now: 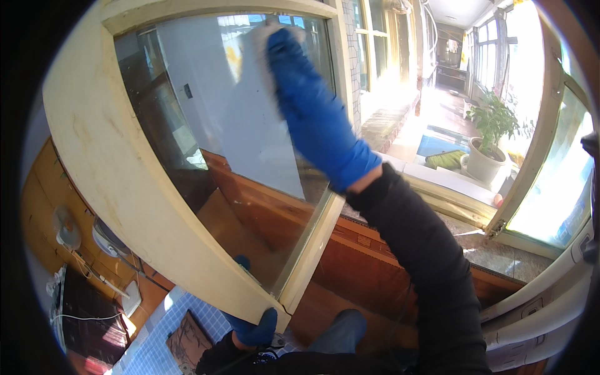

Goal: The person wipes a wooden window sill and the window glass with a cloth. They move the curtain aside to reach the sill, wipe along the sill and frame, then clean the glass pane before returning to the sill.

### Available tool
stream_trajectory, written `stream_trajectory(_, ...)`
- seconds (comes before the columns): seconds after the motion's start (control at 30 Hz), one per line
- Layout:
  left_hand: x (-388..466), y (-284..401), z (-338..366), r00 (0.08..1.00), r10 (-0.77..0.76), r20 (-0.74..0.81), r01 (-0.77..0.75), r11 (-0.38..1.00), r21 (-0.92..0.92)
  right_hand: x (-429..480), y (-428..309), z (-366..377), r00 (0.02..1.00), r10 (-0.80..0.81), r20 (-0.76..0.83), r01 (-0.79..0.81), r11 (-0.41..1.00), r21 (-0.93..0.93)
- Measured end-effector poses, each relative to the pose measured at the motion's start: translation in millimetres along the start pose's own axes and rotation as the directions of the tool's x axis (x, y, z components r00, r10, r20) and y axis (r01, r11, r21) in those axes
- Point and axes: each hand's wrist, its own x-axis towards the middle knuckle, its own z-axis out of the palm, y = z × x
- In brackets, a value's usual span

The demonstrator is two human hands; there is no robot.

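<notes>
My right hand (311, 108), in a blue rubber glove, reaches up to the glass pane (211, 108) of a cream-painted wooden window sash (84, 126). Under its fingers a pale cloth (261, 44) lies against the upper part of the glass. Motion blurs the fingertips, and the glove hides much of the cloth. My left hand (262, 328), also gloved in blue, grips the sash's bottom corner, its thumb on the near face and the other fingers partly hidden behind the wood. The sash stands swung open and tilted across my view, with reflections of the room in its glass.
Beyond the window frame (450, 206), a potted plant (490, 157) stands by a sunlit passage. White ribbed casing (539, 309) curves along the right. At lower left are electric fans (68, 229), a blue checked cover (154, 333) and a brown patterned board (189, 342).
</notes>
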Motion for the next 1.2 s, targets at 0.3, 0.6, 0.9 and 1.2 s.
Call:
stream_trajectory(0.3,4.7,4.2,4.3,1.000,0.027,0.015,-0.027,1.000,0.003,-42.6,74.7,-13.3,0.867,0.499,0.012,-0.490,0.855,-0.168)
stream_trajectory(0.6,-0.3,8.0,14.4,1.000,-0.013,0.015,0.014,0.999,-0.041,-25.1,-63.4,-1.6,0.980,0.126,0.152,-0.146,0.982,0.124)
stream_trajectory(0.9,2.7,10.2,8.9,1.000,0.005,-0.027,-0.006,0.999,-0.039,13.4,-45.7,8.3,0.990,-0.120,0.078,0.119,0.993,0.018)
stream_trajectory(1.2,11.9,11.1,6.4,0.989,0.139,0.059,-0.142,0.989,0.043,2.6,68.4,-16.7,0.932,0.361,0.016,-0.360,0.932,-0.026)
